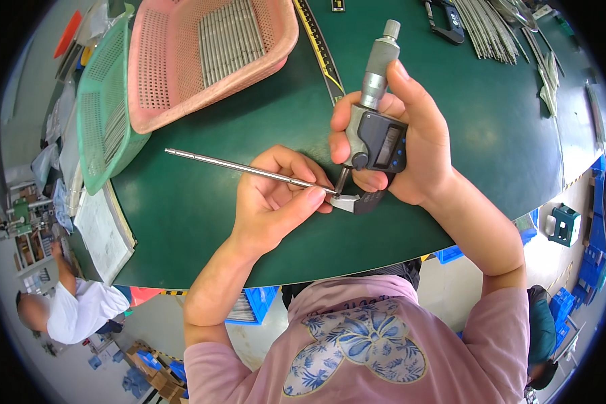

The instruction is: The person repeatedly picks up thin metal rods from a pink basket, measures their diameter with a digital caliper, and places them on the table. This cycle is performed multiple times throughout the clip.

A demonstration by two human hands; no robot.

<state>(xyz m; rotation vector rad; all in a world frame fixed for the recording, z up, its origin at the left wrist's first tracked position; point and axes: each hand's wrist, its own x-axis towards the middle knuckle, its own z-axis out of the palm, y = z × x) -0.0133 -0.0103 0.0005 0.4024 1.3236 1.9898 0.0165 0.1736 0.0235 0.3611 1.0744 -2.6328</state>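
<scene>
Above the green counter [202, 222], the left hand [276, 195] pinches a thin steel rod [242, 168] — grip closed on its near end, which sits in the digital micrometer [377, 135]. Right hand [411, 141] wraps that micrometer tight. Pink basket [209, 54] of rods lies well apart — beside a green one [104, 108].

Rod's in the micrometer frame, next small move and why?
Probably turn the thimble to close the spindle on the rod. The left hand holds the rod end at the anvil; the right hand grips the digital micrometer, index finger beside the thimble. Contact can't be judged.
</scene>
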